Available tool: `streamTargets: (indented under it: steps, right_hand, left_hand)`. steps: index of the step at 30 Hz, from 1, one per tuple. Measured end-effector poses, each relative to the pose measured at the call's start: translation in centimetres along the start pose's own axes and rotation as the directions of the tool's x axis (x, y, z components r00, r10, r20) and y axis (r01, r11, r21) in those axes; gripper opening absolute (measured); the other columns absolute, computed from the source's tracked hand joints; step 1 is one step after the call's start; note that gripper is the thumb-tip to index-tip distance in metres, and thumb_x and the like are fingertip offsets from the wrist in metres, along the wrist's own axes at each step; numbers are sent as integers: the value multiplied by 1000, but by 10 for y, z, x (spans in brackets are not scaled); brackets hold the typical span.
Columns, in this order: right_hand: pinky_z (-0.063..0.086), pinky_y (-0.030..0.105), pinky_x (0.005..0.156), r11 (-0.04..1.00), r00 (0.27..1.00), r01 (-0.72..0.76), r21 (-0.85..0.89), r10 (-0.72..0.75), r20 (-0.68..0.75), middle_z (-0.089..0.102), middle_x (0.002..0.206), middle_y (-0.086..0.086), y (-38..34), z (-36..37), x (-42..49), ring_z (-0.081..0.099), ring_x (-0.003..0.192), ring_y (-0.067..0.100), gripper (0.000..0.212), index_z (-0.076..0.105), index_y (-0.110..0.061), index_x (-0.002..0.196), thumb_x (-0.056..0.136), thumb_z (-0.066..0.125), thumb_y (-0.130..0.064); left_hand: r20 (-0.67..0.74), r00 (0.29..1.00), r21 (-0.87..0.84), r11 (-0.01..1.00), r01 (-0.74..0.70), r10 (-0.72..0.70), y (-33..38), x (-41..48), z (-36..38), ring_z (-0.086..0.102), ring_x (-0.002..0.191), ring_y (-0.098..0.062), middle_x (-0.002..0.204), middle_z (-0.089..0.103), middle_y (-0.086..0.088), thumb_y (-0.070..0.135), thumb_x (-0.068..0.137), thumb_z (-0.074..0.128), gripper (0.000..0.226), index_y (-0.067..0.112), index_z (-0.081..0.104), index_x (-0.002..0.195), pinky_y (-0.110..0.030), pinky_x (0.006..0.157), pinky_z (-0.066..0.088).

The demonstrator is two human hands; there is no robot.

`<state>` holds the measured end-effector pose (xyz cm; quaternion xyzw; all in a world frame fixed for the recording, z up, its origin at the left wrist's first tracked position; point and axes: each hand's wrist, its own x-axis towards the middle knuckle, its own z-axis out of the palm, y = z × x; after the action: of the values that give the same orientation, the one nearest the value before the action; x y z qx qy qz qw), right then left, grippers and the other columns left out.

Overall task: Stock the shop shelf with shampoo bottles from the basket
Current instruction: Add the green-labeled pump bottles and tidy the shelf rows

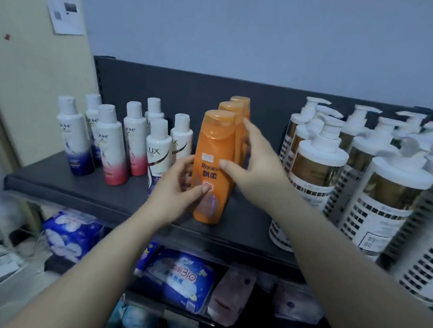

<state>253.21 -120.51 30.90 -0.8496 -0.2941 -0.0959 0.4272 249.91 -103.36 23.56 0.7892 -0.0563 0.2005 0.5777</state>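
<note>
From the head camera, the front orange bottle (210,168) stands upright near the front edge of the shelf (70,191), heading a single file of two more orange bottles (238,117) that runs towards the back panel. The left hand (180,184) grasps its lower left side, fingers wrapped behind and thumb pressed on the label, probably to square it with the file. The right hand (254,157) is released: its fingers lie straight along the right flank of the file and its thumb touches the front bottle, seemingly steadying the ones behind against tipping. Small white bottles (131,139) fill the left end and pump bottles (372,177) the right. The basket is out of sight.
</note>
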Motion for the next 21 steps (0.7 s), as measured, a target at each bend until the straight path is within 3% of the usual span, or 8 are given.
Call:
streamTargets:
  steps: [3, 5, 7, 10, 13, 17, 19, 21]
  right_hand:
    - [41, 39, 107, 986, 991, -108, 127, 97, 91, 46, 142, 1, 20, 20, -8, 49, 126, 15, 86, 15, -27, 152, 86, 69, -21]
    - [48, 39, 101, 970, 983, -152, 188, 129, 127, 56, 130, -2, 29, 25, -10, 57, 115, 13, 79, 24, -26, 149, 85, 70, -20]
    - [51, 37, 96, 957, 985, -163, 240, 142, 103, 61, 118, -8, 34, 27, -12, 61, 108, 9, 68, 34, -25, 141, 84, 71, -19]
    - [51, 26, 88, 948, 985, -168, 271, 154, 74, 62, 118, -8, 37, 29, -15, 61, 103, 3, 66, 36, -25, 140, 84, 71, -19]
    - [50, 28, 90, 937, 984, -177, 300, 174, 40, 63, 116, -10, 42, 34, -16, 61, 105, 4, 66, 37, -27, 138, 83, 73, -19]
    - [50, 30, 94, 926, 977, -206, 315, 210, 23, 63, 116, -14, 48, 46, -19, 60, 106, 0, 63, 38, -33, 133, 83, 74, -20]
    - [51, 35, 95, 929, 976, -213, 301, 219, 15, 64, 113, -15, 53, 51, -20, 62, 103, 1, 58, 42, -34, 127, 82, 75, -21]
    - [52, 37, 94, 930, 974, -218, 296, 225, 12, 66, 111, -14, 56, 51, -20, 63, 103, 2, 55, 44, -34, 125, 82, 75, -22]
  left_hand:
    - [79, 996, -7, 999, 47, -47, 1, 5, -5, 66, 94, 2, 112, 64, 3, 4, 84, 69, 53, 17, 47, 130, -15, 76, 51]
    - [102, 994, -5, 999, 35, -34, 0, 9, -4, 68, 93, -1, 113, 64, 1, 1, 84, 69, 51, 22, 47, 126, -15, 75, 51]
    - [129, 991, -9, 1000, 23, -22, -3, 11, -1, 68, 94, -5, 114, 64, -1, 2, 84, 69, 50, 23, 47, 125, -17, 76, 51]
    - [185, 983, -17, 1000, 14, -11, -2, 12, 0, 68, 96, -5, 115, 64, -1, 5, 86, 68, 52, 16, 44, 130, -19, 78, 52]
    - [180, 983, -11, 1000, -23, 25, 13, 21, -16, 66, 93, 1, 116, 62, -2, 11, 89, 65, 49, 15, 44, 134, -17, 78, 51]
    - [-102, 970, 174, 964, -199, 219, 56, 54, -42, 57, 88, 6, 104, 61, 9, 21, 94, 60, 35, 21, 52, 128, -12, 81, 47]
    - [-67, 948, 331, 903, -274, 312, 78, 76, -45, 56, 95, 1, 110, 59, 8, 22, 92, 61, 41, 21, 50, 132, -6, 78, 43]
    - [58, 952, 461, 838, -291, 299, 94, 101, -44, 53, 108, -6, 122, 55, 5, 26, 91, 63, 51, 24, 43, 139, -10, 82, 38]
